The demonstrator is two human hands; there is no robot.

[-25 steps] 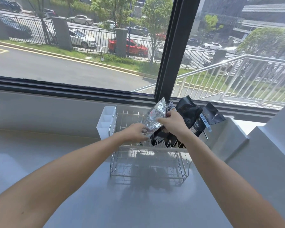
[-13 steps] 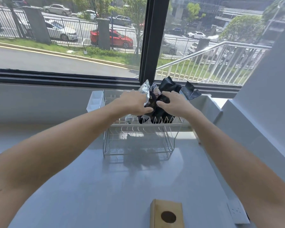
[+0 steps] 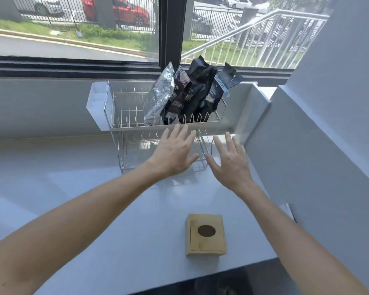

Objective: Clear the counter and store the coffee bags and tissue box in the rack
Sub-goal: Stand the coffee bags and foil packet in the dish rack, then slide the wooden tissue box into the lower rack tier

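A two-tier wire rack (image 3: 132, 125) stands at the back of the white counter (image 3: 94, 209) under the window. Its upper tier holds a silver coffee bag (image 3: 159, 96) and several black coffee bags (image 3: 198, 90), all standing upright on the right side. A wooden tissue box (image 3: 206, 234) with an oval hole sits on the counter near the front edge. My left hand (image 3: 175, 152) and my right hand (image 3: 230, 160) hover side by side in front of the rack, below the bags, fingers spread and holding nothing.
A white plastic caddy (image 3: 97, 105) hangs on the rack's left end. A grey wall (image 3: 307, 145) closes in on the right, with a wall socket (image 3: 290, 211) low on it. The window ledge (image 3: 51, 69) runs behind the rack.
Both hands let go of the coffee bags and drew back toward me, opening. The silver bag now stands in the upper tier. The view tilted down, showing the whole tissue box.
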